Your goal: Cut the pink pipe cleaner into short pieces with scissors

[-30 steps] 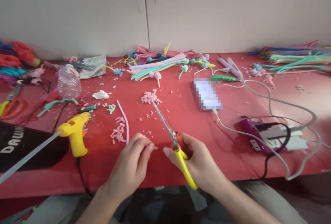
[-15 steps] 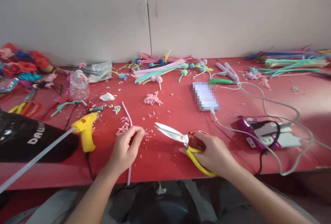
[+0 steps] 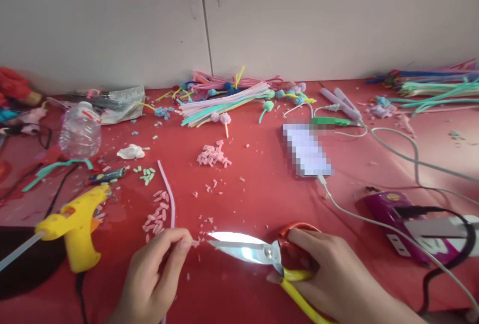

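My left hand (image 3: 153, 271) pinches a tiny pink piece of pipe cleaner (image 3: 195, 243) between thumb and forefinger. In my right hand (image 3: 331, 269) is a pair of scissors (image 3: 243, 250), with one red and one yellow handle. Its blades stand slightly apart and point left, their tips close to the pink piece. A long lilac pipe cleaner (image 3: 169, 192) lies under my left hand, which hides part of it. Cut pink pieces (image 3: 155, 218) lie left of that pipe cleaner, and a heap of pink pieces (image 3: 212, 155) lies farther back.
A yellow glue gun (image 3: 80, 229) lies at left, near a plastic bottle (image 3: 80, 132). Bundled pipe cleaners (image 3: 224, 104) are at the back. On the right are a phone (image 3: 305, 149), white cables and a purple power strip (image 3: 396, 204). Scraps dot the red table (image 3: 254, 199).
The view has come closer to the table. The scissor tips are nearer to my left fingertips. Both hands keep hold of what they held.
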A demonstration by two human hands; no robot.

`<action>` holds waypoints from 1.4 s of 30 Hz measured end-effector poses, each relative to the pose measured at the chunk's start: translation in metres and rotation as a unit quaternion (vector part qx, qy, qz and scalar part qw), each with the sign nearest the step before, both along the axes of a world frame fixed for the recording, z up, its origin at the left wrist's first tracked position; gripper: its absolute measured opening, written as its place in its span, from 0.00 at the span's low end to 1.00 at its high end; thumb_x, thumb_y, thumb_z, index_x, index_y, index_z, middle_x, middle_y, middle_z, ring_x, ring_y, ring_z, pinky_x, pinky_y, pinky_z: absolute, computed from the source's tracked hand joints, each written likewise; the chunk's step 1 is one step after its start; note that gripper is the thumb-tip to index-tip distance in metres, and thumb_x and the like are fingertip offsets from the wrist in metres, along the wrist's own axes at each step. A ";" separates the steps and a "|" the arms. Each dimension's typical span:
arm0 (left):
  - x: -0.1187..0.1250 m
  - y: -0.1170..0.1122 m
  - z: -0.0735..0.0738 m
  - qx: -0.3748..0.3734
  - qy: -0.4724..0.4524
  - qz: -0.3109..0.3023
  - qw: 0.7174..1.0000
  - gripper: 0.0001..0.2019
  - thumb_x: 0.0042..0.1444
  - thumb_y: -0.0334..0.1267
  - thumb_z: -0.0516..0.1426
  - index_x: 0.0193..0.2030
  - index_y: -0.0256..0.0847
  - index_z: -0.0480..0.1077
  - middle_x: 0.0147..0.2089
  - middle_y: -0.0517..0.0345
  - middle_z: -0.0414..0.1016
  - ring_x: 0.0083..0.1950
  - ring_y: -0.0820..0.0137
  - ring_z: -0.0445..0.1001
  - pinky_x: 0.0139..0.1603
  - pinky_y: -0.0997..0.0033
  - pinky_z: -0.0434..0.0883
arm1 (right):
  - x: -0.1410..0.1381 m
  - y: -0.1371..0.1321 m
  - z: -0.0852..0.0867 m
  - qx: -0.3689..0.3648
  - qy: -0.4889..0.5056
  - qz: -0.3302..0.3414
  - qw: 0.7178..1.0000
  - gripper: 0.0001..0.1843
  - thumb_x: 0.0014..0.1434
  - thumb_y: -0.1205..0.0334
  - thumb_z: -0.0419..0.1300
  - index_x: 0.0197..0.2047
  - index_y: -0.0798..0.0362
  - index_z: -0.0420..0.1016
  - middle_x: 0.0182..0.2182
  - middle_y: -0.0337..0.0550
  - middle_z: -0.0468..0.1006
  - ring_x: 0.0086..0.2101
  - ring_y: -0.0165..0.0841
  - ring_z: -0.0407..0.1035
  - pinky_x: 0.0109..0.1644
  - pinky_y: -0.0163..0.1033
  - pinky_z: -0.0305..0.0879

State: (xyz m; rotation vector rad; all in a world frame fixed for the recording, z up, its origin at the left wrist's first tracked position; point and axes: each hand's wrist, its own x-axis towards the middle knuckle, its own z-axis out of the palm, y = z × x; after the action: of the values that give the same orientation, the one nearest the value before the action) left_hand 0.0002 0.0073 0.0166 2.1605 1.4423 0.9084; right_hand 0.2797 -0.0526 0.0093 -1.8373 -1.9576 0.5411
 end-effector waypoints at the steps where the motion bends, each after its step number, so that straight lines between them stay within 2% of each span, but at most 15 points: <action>1: 0.001 0.001 0.000 0.002 0.003 -0.005 1.000 0.06 0.65 0.37 0.53 0.38 0.45 0.69 0.29 0.66 0.76 0.29 0.77 0.74 0.31 0.84 0.70 | 0.001 0.000 -0.001 0.000 0.001 0.001 1.000 0.26 0.48 0.43 0.68 0.24 0.49 0.56 0.19 0.34 0.67 0.19 0.27 0.56 0.22 0.32 0.52; 3: 0.002 0.002 0.001 0.003 0.008 -0.021 1.000 0.05 0.65 0.36 0.53 0.38 0.44 0.69 0.28 0.66 0.75 0.27 0.78 0.73 0.29 0.85 0.68 | 0.002 -0.002 -0.003 -0.004 -0.002 0.007 1.000 0.23 0.49 0.49 0.67 0.23 0.49 0.56 0.19 0.34 0.66 0.19 0.27 0.55 0.22 0.32 0.51; 6: 0.005 0.004 0.003 0.011 -0.002 -0.021 1.000 0.06 0.65 0.35 0.53 0.37 0.41 0.69 0.29 0.64 0.75 0.29 0.77 0.73 0.31 0.83 0.69 | 0.006 -0.005 -0.008 0.006 -0.012 0.004 1.000 0.17 0.48 0.58 0.65 0.24 0.48 0.57 0.19 0.34 0.64 0.20 0.27 0.55 0.23 0.33 0.50; 10: 0.009 0.005 0.000 0.001 -0.027 -0.043 0.999 0.09 0.66 0.37 0.52 0.36 0.40 0.70 0.29 0.62 0.74 0.29 0.77 0.72 0.32 0.81 0.68 | 0.008 -0.009 -0.012 0.007 -0.032 0.003 0.999 0.18 0.49 0.52 0.64 0.24 0.48 0.58 0.17 0.33 0.60 0.19 0.26 0.50 0.22 0.34 0.48; 14: 0.009 0.005 -0.004 0.005 -0.048 -0.057 0.997 0.10 0.67 0.39 0.52 0.38 0.39 0.70 0.32 0.59 0.76 0.31 0.76 0.72 0.34 0.79 0.69 | 0.005 -0.012 -0.012 0.036 -0.038 -0.014 0.999 0.25 0.50 0.41 0.63 0.23 0.48 0.54 0.17 0.32 0.57 0.19 0.26 0.46 0.22 0.34 0.48; 18: 0.010 0.002 -0.006 0.009 -0.053 -0.072 0.996 0.11 0.67 0.40 0.52 0.38 0.38 0.71 0.30 0.60 0.74 0.28 0.77 0.69 0.32 0.78 0.67 | 0.004 -0.014 -0.011 0.022 -0.043 -0.023 0.999 0.29 0.49 0.37 0.63 0.23 0.48 0.52 0.17 0.31 0.55 0.20 0.26 0.45 0.23 0.34 0.47; 21: 0.010 0.000 -0.006 0.004 -0.059 -0.072 0.996 0.11 0.67 0.41 0.52 0.38 0.38 0.72 0.28 0.61 0.72 0.27 0.77 0.67 0.31 0.78 0.66 | 0.004 -0.014 -0.011 0.019 -0.040 -0.027 0.999 0.29 0.49 0.36 0.63 0.23 0.48 0.52 0.18 0.32 0.56 0.21 0.27 0.45 0.23 0.34 0.48; 26: 0.012 0.000 -0.006 0.003 -0.075 -0.048 0.996 0.14 0.68 0.43 0.50 0.38 0.38 0.73 0.30 0.59 0.73 0.31 0.75 0.70 0.33 0.77 0.68 | 0.002 -0.014 -0.013 0.037 -0.059 -0.033 0.997 0.29 0.49 0.35 0.63 0.23 0.48 0.55 0.18 0.32 0.55 0.21 0.27 0.45 0.24 0.34 0.48; 31: 0.013 0.001 -0.006 -0.001 -0.075 -0.058 0.995 0.15 0.68 0.43 0.51 0.38 0.38 0.73 0.29 0.59 0.73 0.30 0.75 0.69 0.32 0.78 0.67 | 0.001 -0.013 -0.012 0.039 -0.055 -0.046 0.997 0.30 0.48 0.33 0.63 0.22 0.49 0.55 0.18 0.32 0.53 0.21 0.27 0.44 0.22 0.34 0.46; 42: 0.014 -0.001 -0.006 -0.005 -0.079 -0.081 0.994 0.12 0.68 0.41 0.52 0.38 0.39 0.73 0.29 0.61 0.72 0.30 0.77 0.69 0.31 0.78 0.66 | -0.001 -0.011 -0.009 0.019 -0.067 -0.041 0.997 0.33 0.46 0.29 0.61 0.21 0.49 0.53 0.18 0.34 0.57 0.22 0.28 0.45 0.24 0.35 0.49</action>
State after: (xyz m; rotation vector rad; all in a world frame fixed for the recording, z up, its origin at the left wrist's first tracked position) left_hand 0.0141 0.0068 0.0111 2.1117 1.1749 0.9850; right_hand 0.2786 -0.0632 0.0007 -1.9666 -1.9515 0.3625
